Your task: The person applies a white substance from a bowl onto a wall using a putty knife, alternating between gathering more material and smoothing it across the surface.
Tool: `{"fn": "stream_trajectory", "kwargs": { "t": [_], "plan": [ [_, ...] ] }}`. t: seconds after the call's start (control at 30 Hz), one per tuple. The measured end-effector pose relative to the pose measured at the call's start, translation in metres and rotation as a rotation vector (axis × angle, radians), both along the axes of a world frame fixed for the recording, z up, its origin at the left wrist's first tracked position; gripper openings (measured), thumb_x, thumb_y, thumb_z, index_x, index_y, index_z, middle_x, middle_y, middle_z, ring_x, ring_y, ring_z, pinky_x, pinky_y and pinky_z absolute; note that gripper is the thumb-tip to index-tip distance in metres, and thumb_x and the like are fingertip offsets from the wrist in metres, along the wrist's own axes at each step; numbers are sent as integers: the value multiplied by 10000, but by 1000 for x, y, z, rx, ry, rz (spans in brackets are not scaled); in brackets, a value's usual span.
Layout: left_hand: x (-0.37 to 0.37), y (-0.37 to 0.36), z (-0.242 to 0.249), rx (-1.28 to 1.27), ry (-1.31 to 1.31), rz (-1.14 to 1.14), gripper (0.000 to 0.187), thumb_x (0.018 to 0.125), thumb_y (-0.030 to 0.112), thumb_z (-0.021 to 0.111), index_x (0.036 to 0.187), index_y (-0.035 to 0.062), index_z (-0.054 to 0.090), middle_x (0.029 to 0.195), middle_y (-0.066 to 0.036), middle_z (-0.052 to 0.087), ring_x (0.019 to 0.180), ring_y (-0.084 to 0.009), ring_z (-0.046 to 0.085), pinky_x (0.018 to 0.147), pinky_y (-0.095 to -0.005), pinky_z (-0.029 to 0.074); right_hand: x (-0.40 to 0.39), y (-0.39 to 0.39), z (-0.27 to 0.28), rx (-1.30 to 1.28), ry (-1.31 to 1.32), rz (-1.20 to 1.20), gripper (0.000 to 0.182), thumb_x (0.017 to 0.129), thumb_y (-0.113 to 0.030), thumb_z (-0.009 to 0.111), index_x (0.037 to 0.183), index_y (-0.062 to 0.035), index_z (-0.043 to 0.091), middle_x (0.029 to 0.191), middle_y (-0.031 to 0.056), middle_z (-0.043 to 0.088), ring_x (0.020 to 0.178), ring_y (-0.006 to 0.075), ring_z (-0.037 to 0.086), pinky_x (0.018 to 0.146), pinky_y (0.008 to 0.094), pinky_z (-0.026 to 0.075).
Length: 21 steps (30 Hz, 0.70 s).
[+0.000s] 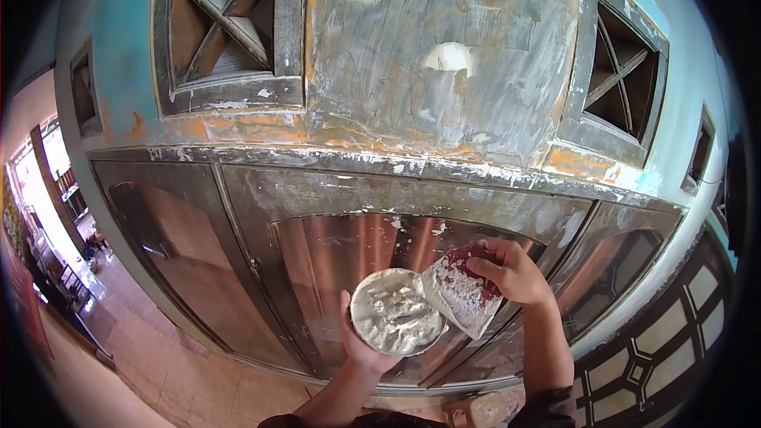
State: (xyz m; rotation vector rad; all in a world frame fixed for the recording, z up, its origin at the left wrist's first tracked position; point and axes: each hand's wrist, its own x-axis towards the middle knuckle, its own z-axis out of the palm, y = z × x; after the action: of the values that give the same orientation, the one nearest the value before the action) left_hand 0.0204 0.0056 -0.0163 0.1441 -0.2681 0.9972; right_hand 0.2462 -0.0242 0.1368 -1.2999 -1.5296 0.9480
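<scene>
My left hand (366, 355) is wrapped round a round bowl (353, 323) from below and the left side, its thumb up along the rim. Thick off-white putty (396, 321) with a lumpy surface lies inside the bowl. Between the thumb and fingers of my right hand (514, 276) is a red putty spreader (466, 292), heavily smeared with white putty. The spreader is tilted, its left corner right at the bowl's right rim.
Ahead rises a wall panel (357, 71) streaked with grey and orange, bearing a white patch (449, 57). Crossed vent openings (226, 24) flank it. Below is a paint-spotted ledge (412, 165) over brown glazed doors (333, 257). Tiled floor (190, 380) shows lower left.
</scene>
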Motion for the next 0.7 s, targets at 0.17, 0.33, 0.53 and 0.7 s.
{"fn": "stream_trajectory", "kwargs": {
  "t": [0.17, 0.33, 0.53, 0.7],
  "plan": [
    [-1, 0, 3, 36, -31, -15, 856, 979, 725, 339, 1466, 36, 483, 1463, -201, 536, 1332, -427, 510, 1127, -626, 375, 3, 0, -3, 20, 7, 16, 225, 983, -100, 645, 1167, 25, 680, 877, 15, 712, 709, 44, 608, 579, 224, 497],
    [0, -2, 9, 14, -33, -20, 863, 974, 726, 343, 1464, 29, 482, 1462, -204, 535, 1336, -421, 507, 1128, -624, 374, -1, -3, 2, 1, 65, 32, 223, 985, -93, 645, 1166, 35, 677, 893, 19, 719, 732, 46, 616, 610, 228, 504],
    [0, -2, 13, 21, -29, -25, 865, 977, 726, 328, 1462, 27, 483, 1464, -206, 532, 1333, -422, 510, 1131, -620, 371, 0, -8, 11, -18, 37, 12, 223, 980, -93, 659, 1157, 40, 674, 928, 40, 731, 769, 61, 639, 657, 239, 525],
    [3, -1, 13, 36, 157, 67, 861, 969, 725, 364, 1501, 54, 452, 1523, -195, 477, 1378, -449, 458, 1127, -701, 325, 2, -9, 15, 6, 90, 7, 234, 972, -90, 666, 1175, 27, 670, 954, 49, 737, 812, 70, 653, 698, 235, 531]
  ]
}}
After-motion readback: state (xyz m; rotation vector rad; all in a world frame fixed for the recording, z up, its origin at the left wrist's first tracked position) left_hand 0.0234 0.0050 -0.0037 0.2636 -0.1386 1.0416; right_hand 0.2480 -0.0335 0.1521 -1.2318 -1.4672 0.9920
